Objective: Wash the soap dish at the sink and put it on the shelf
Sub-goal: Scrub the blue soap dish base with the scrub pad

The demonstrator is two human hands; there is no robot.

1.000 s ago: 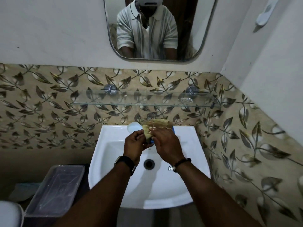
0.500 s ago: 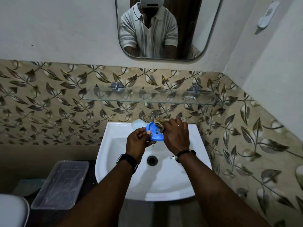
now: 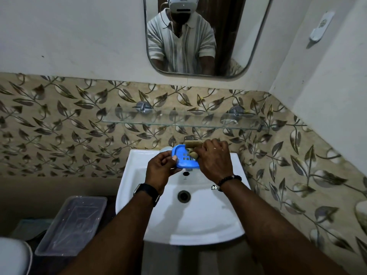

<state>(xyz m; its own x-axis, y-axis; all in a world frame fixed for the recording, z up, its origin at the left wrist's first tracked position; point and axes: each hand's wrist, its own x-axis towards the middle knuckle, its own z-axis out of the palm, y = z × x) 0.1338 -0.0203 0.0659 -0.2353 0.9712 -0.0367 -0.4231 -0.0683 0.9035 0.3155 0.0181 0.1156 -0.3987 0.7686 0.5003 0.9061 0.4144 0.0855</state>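
While your left hand [image 3: 161, 168] holds the blue soap dish [image 3: 185, 158] over the white sink [image 3: 198, 219], your right hand [image 3: 215, 159] grips a brown scrubber [image 3: 192, 144] against it.

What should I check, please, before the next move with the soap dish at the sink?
1. Left hand grips the soap dish by its left edge: ok.
2. Right hand holds the scrubber against the dish: ok.
3. Dish is held above the sink, so drips fall into the basin: ok.
4. Water running for a rinse: cannot tell, the hands hide most of the tap.
5. Dish scrubbed clean: cannot tell from this view.
6. Room on the glass shelf for the dish: ok, its middle stretch looks bare.
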